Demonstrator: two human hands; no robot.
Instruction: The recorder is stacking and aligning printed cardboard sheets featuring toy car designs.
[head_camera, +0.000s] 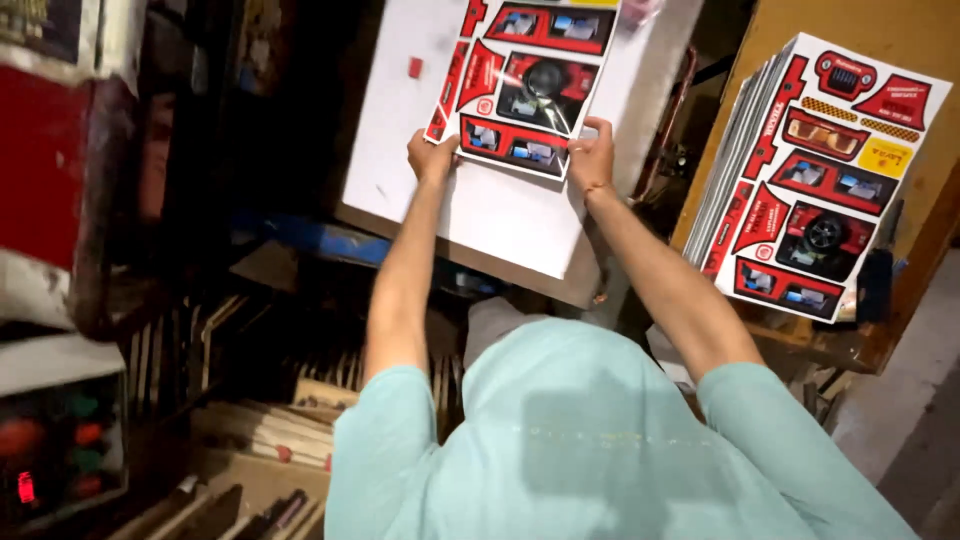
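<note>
On the white flat bed (400, 150) of the dark press ahead, a printed sheet (525, 75) of red, black and blue vehicle-part shapes, lying face up and square to the bed's far right side. Pinched at its near edge by both hands: left hand (432, 157) at the near-left corner, fingers curled tight over the margin; right hand (592, 152) at the near-right corner, thumb on top and fingers closed beneath, a thin band at the wrist. Gripped by the corners, seemingly to keep the sheet flat and the printed face untouched. Bare white bed to the left of the sheet, marked only by a small red tab (415, 67), so open room on that side; on the right, sheet edge close to the bed's edge, little margin there. Further right, well apart from the hands, a tall stack of like sheets (810, 175) tilted on a wooden stand (850, 345). Below left, wooden slats and clutter (270, 420) in shadow, details unclear.
</note>
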